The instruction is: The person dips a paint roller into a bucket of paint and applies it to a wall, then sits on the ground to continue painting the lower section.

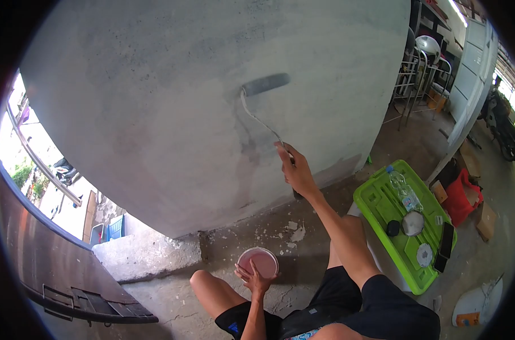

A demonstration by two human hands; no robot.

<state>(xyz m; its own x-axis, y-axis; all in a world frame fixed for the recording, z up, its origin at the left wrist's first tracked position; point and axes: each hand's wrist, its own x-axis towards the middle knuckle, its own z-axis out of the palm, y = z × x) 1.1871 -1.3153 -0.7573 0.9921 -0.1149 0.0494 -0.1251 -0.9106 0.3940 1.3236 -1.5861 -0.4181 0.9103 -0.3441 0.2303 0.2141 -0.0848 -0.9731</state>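
Observation:
My right hand (297, 170) is wrapped round the handle of a paint roller (266, 84). The bent wire frame of the roller runs up and left to its dark, wet sleeve, which lies against the grey wall (325, 102). Damp streaks run down the wall below it. Low in front of me, my left hand (257, 279) grips the near rim of a small round plastic tub (274, 258), its fingers spread along the edge and one reaching over the inside. The inside of the tub looks pinkish. Both my bare knees are bent beside the tub.
On the right, a green plastic lid (376, 218) carries a clear bottle (404, 190), a phone (446, 241) and small round items. Beyond are a red bag (463, 195) and a white bucket (477, 303). A whitish concrete step (150, 258) juts out at left. Paint flecks spot the floor.

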